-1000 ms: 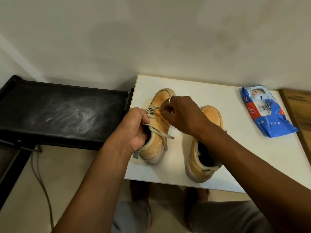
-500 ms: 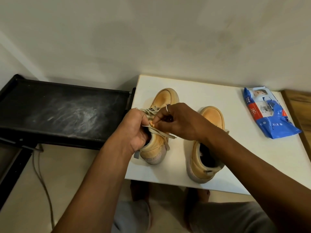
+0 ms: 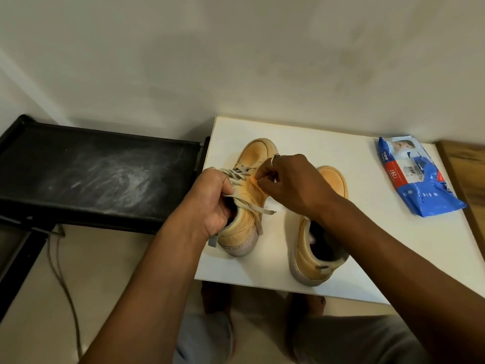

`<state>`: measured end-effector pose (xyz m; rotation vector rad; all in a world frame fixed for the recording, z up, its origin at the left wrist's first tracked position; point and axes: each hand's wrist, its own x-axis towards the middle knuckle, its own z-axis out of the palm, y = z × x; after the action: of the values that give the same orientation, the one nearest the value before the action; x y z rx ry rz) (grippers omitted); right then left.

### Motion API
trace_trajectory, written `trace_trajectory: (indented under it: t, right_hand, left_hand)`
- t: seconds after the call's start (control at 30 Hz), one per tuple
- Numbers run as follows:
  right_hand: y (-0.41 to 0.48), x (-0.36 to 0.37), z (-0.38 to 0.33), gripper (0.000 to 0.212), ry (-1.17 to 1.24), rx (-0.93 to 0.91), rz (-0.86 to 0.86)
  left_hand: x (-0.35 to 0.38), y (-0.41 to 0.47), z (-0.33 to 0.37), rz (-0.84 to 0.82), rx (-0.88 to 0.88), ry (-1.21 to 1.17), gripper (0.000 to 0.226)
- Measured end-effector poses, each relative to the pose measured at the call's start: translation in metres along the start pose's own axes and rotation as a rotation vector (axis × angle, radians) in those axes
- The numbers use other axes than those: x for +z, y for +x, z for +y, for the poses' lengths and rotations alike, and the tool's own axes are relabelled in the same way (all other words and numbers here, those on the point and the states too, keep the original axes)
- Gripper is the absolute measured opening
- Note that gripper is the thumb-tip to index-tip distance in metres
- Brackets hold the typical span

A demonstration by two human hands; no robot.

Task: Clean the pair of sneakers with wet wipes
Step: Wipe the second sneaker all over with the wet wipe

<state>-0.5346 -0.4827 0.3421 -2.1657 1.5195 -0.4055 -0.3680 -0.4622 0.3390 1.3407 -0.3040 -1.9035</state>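
Head view: two tan sneakers on a white tabletop point(image 3: 367, 245), toes pointing away twd the wall, heels near the front edge.

The left sneaker point(image 3: 258, 156) sits by the tabletop's left edge. The left hand point(image 3: 210, 203) grasps it at the collar, fingers curled round the rim of the opening, thumb up by the grey laces point(image 3: 240, 174). Lace ends hang loose over the shoe's right side.

The right hand point(image 3: 291, 185) comes in over the gap btwn the shoes, fingertips pinched together at the right edge of the lacing. Can't tell if it has a lace or the upper's edge. There's a ring point(image 3: 274, 156) on one finger.

The right sneaker point(image 3: 332, 179) stands just beside the left one, not touching it, partly hidden under the right forearm, w/ its dark inside showing.

The blue wet wipes pack point(image 3: 417, 179) lies flat at the far right of the tabletop, well apart from both shoes.

A dusty black shelf point(image 3: 99, 174) butts against the tabletop's left side, w/ a cable point(image 3: 63, 271) on the floor below it.
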Motion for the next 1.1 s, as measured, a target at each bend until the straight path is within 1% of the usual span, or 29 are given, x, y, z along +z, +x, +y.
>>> trace_trajectory:
  t: [0.03,0.07,0.1,0.13,0.17,0.2,0.23,0.3,0.33,0.37,0.43,0.5,0.57,0.63,0.73,0.77,0.8,0.9,0.97,1.03,1.1]
  right_hand:
    - [0.000,0.000,0.000,0.012,0.014,0.000,0.006]
    - [-0.001,-0.001,-0.001,0.011,0.062,-0.005,-0.040]
    - [-0.002,-0.003,-0.001,0.011,0.121,-0.009,-0.127]
    - [-0.003,-0.006,-0.002,0.010,0.167,-0.010,-0.216]
    - [-0.004,-0.008,-0.001,0.010,0.183,-0.014,-0.270]
    - [-0.003,-0.009,0.001,0.011,0.160,-0.016,-0.269]
    - [-0.001,-0.010,0.005,0.011,0.111,-0.011,-0.215]
    - [0.005,-0.009,0.012,0.013,0.000,0.010,-0.015]
    - [0.008,-0.008,0.015,0.014,-0.008,0.024,0.061]
    - [0.010,-0.008,0.016,0.015,0.018,0.032,0.101]
    - [0.012,-0.004,0.016,0.018,0.060,0.039,0.090]
    - [0.012,0.003,0.014,0.022,0.040,0.045,0.081]
    - [0.012,0.005,0.011,0.021,0.029,0.054,0.087]
    - [0.012,0.000,0.010,0.016,0.095,0.070,0.002]
    - [0.010,-0.010,0.011,0.011,0.201,0.053,-0.217]
    - [0.009,-0.010,0.011,0.011,0.195,0.041,-0.228]
    - [0.010,-0.008,0.012,0.010,0.167,0.034,-0.189]
    - [0.020,0.000,0.015,0.011,0.066,0.042,0.042]
    - [0.025,0.002,0.014,0.014,0.051,0.053,0.130]
    - [0.028,0.000,0.014,0.013,0.079,0.045,0.101]
    - [0.025,-0.006,0.011,0.010,0.129,0.022,-0.042]
  left_hand:
    - [-0.001,0.001,0.000,0.001,0.006,0.000,0.060]
    - [-0.002,0.001,0.000,0.007,0.010,-0.001,0.061]
    - [-0.003,0.001,0.000,0.011,0.012,-0.001,0.058]
    - [-0.003,0.001,0.001,0.009,0.009,0.001,0.050]
    - [-0.001,-0.002,0.001,0.002,0.001,0.016,0.039]
    - [0.001,-0.004,0.002,-0.008,-0.006,0.039,0.030]
    - [0.003,-0.006,0.002,-0.009,-0.013,0.070,0.026]
    - [0.007,-0.007,0.001,0.025,-0.034,0.134,0.024]
    - [0.008,-0.008,0.001,0.044,-0.041,0.155,0.024]
    - [0.009,-0.008,0.002,0.051,-0.044,0.163,0.024]
    - [0.009,-0.008,0.002,0.054,-0.046,0.159,0.027]
    - [0.009,-0.006,0.001,0.062,-0.047,0.159,0.028]
    - [0.010,-0.006,0.000,0.070,-0.052,0.159,0.031]
    - [0.009,-0.005,0.000,0.084,-0.050,0.150,0.034]
    - [0.006,-0.004,0.002,0.092,-0.045,0.136,0.036]
    - [0.005,-0.004,0.002,0.099,-0.043,0.141,0.037]
    - [0.005,-0.004,0.002,0.106,-0.042,0.149,0.038]
    - [0.005,-0.003,0.002,0.114,-0.040,0.162,0.038]
    - [0.004,-0.004,0.003,0.119,-0.032,0.169,0.036]
    - [0.002,-0.003,0.004,0.116,-0.030,0.167,0.040]
    - [0.000,-0.002,0.004,0.112,-0.029,0.170,0.043]
